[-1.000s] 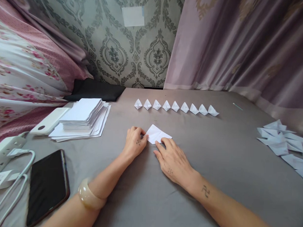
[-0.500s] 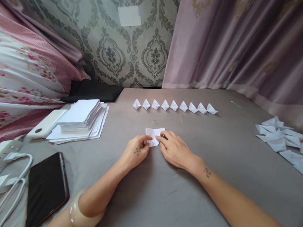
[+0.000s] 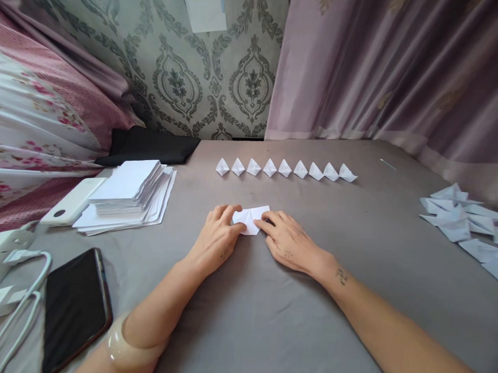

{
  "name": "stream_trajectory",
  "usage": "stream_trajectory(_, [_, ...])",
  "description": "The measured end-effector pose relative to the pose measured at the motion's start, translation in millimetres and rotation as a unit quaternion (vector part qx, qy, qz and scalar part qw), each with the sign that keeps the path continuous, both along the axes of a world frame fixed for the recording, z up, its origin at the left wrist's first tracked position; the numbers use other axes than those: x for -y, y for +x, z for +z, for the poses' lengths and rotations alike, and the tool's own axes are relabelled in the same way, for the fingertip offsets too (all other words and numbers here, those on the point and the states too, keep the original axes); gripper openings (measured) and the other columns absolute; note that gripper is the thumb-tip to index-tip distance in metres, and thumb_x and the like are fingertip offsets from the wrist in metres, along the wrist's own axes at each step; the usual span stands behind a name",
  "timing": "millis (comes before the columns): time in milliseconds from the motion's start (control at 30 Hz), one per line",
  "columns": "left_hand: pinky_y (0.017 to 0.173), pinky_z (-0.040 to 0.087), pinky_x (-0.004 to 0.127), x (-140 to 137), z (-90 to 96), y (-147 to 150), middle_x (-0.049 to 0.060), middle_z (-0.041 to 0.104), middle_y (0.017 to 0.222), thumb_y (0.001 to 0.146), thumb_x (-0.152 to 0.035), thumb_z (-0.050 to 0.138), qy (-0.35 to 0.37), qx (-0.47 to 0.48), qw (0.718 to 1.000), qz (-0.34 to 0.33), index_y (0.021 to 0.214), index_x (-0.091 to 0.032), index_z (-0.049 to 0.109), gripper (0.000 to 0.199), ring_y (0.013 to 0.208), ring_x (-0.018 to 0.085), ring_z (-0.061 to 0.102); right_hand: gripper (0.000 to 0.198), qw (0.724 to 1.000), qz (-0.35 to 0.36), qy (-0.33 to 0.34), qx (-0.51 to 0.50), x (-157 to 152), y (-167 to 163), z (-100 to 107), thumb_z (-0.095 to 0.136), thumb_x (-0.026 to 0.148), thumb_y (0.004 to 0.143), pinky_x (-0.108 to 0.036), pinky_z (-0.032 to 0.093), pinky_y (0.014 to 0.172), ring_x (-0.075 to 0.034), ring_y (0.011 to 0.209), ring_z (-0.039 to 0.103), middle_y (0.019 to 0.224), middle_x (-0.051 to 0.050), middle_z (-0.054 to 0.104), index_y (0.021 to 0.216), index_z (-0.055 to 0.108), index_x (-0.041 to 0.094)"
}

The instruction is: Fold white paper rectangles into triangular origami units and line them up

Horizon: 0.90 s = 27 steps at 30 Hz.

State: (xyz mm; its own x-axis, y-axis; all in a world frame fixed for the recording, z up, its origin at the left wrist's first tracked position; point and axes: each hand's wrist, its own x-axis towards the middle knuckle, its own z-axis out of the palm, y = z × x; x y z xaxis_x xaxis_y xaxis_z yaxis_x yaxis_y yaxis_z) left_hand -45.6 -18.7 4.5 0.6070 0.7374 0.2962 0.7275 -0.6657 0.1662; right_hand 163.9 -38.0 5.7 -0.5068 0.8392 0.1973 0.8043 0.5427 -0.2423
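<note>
A small sheet of folded white paper (image 3: pixel 251 219), creased down the middle, lies on the grey cloth between my two hands. My left hand (image 3: pixel 218 233) grips its left edge, thumb on the near side and fingers at the far left corner. My right hand (image 3: pixel 290 239) has thumb and forefinger on the right part of the same paper. Beyond them stands a row of several small folded paper boats (image 3: pixel 270 168). To the far right lies a loose heap of folded white paper pieces (image 3: pixel 452 218).
At left are a stack of white paper (image 3: pixel 124 185), a white power bank (image 3: pixel 68 204), a phone (image 3: pixel 77 308) and a power strip (image 3: pixel 10 249) with white cables (image 3: pixel 42 272). A black cloth (image 3: pixel 152 145) lies behind the stack. A thin stick (image 3: pixel 387 164) rests at back right.
My left hand has shifted left and outward, its fingers now at the paper's upper left corner. The paper looks wider and flatter. The view has tilted slightly.
</note>
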Motion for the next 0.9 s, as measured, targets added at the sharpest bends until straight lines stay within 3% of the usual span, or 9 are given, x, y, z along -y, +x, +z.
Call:
stream_trajectory(133, [0.093, 0.033, 0.041, 0, 6.1, 2, 0.008, 0.062, 0.116, 0.092, -0.011, 0.034, -0.017, -0.022, 0.996, -0.083, 0.100, -0.022, 0.064, 0.033, 0.116, 0.023, 0.047, 0.045, 0.998, 0.043, -0.018, -0.045, 1, 14, -2, 0.039, 0.004, 0.082, -0.039, 0.043, 0.098, -0.020, 0.117, 0.050, 0.126, -0.007, 0.057, 0.117, 0.060, 0.022])
stream_trajectory(267, [0.094, 0.030, 0.038, -1, 4.5, 4, 0.006, 0.066, 0.106, 0.095, -0.015, 0.033, -0.065, -0.014, 0.993, -0.102, 0.101, -0.020, 0.061, 0.030, 0.102, 0.018, 0.056, 0.044, 0.997, 0.053, -0.026, -0.052, 1, 20, -1, 0.038, 0.005, 0.084, -0.038, 0.044, 0.099, -0.020, 0.118, 0.052, 0.129, -0.005, 0.057, 0.114, 0.063, 0.024])
stream_trajectory(467, [0.085, 0.036, 0.034, -11, -7.7, 8, 0.004, 0.066, 0.101, 0.095, -0.028, 0.042, -0.105, 0.041, 0.991, -0.071, 0.095, -0.022, 0.065, 0.024, 0.094, 0.018, 0.057, 0.042, 0.997, 0.072, -0.026, -0.023, 5, 16, 6, 0.038, 0.005, 0.084, -0.037, 0.045, 0.095, -0.021, 0.113, 0.053, 0.120, -0.006, 0.060, 0.113, 0.064, 0.020])
stream_trajectory(633, [0.077, 0.041, 0.030, -17, -5.0, 13, 0.004, 0.064, 0.089, 0.088, -0.031, 0.053, -0.189, 0.111, 0.976, -0.016, 0.089, -0.021, 0.066, 0.017, 0.084, 0.018, 0.056, 0.044, 0.995, 0.089, -0.031, -0.012, 5, 20, 7, 0.038, 0.003, 0.083, -0.038, 0.045, 0.095, -0.020, 0.110, 0.054, 0.119, -0.005, 0.062, 0.115, 0.063, 0.020])
stream_trajectory(900, [0.067, 0.041, 0.028, -19, -0.1, 20, 0.003, 0.063, 0.076, 0.087, -0.032, 0.048, -0.228, 0.117, 0.965, 0.060, 0.087, -0.019, 0.067, 0.023, 0.072, 0.017, 0.054, 0.045, 0.994, 0.095, -0.032, -0.032, 5, 24, 7, 0.040, 0.003, 0.082, -0.038, 0.047, 0.092, -0.021, 0.109, 0.057, 0.121, -0.004, 0.062, 0.115, 0.064, 0.021])
